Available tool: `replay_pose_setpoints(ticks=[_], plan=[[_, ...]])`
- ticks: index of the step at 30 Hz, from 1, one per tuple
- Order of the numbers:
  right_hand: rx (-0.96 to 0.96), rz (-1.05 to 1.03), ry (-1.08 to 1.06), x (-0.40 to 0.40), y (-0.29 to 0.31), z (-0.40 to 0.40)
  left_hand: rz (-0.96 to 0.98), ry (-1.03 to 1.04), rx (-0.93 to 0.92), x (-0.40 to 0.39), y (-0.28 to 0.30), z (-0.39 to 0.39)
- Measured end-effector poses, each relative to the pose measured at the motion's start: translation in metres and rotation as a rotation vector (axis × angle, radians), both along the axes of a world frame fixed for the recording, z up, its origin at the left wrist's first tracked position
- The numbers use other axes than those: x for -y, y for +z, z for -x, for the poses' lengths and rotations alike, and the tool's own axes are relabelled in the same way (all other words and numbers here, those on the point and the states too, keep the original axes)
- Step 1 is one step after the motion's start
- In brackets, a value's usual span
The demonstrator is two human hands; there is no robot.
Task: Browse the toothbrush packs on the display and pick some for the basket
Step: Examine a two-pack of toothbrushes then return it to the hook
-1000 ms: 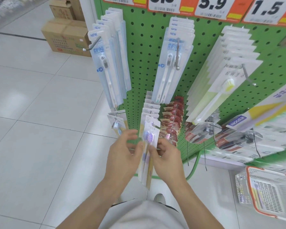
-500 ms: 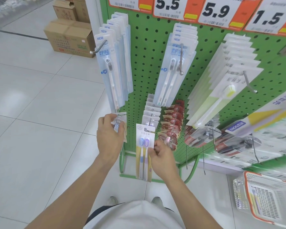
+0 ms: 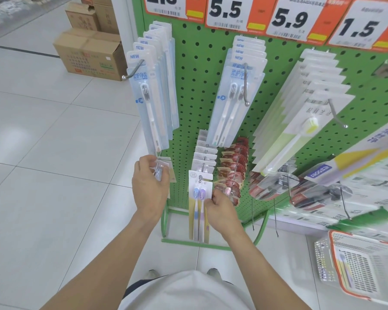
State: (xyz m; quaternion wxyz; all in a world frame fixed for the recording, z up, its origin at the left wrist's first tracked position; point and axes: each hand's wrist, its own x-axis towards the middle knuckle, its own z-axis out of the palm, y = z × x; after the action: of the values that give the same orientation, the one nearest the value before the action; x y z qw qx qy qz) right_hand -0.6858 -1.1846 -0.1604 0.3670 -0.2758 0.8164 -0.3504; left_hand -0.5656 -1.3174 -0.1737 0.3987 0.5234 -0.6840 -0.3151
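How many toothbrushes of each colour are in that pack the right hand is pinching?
In the two-brush pack pinched by the right hand:
Blue toothbrush: 1
Purple toothbrush: 1
Total: 2

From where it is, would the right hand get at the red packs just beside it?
Probably yes. The right hand pinches the two-brush pack, and the red packs hang on the next hook beside its fingers with nothing between; it would need to let go first.
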Motion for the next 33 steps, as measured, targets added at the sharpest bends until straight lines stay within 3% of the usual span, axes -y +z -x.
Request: replay_pose_setpoints(ticks=[6, 9, 12, 14, 20, 26, 33], plan=[[-0.091, -0.067, 0.107, 0.007, 0.006, 0.007, 0.266, 0.041, 0.099, -0.02, -0.003, -0.003], [-0.122, -0.071, 0.167, 0.01, 0.012, 0.013, 0.458, -0.194, 0.026, -0.029, 0.007, 0.005], [-0.177, -0.078, 0.224, 0.013, 0.019, 0.018, 0.341, -0.444, 0.048, -0.031, 0.019, 0.018], [-0.186, -0.094, 0.245, 0.014, 0.023, 0.02, 0.219, -0.498, 0.068, -0.028, 0.022, 0.023], [-0.297, -0.013, 0.207, 0.015, 0.028, 0.023, 0.082, -0.502, 0.092, -0.018, 0.022, 0.024], [-0.485, 0.209, 0.13, 0.017, 0.046, 0.023, 0.04, -0.49, 0.101, -0.017, 0.027, 0.027], [-0.543, 0.242, 0.131, 0.021, 0.038, 0.029, 0.015, -0.46, 0.151, -0.012, 0.035, 0.035]])
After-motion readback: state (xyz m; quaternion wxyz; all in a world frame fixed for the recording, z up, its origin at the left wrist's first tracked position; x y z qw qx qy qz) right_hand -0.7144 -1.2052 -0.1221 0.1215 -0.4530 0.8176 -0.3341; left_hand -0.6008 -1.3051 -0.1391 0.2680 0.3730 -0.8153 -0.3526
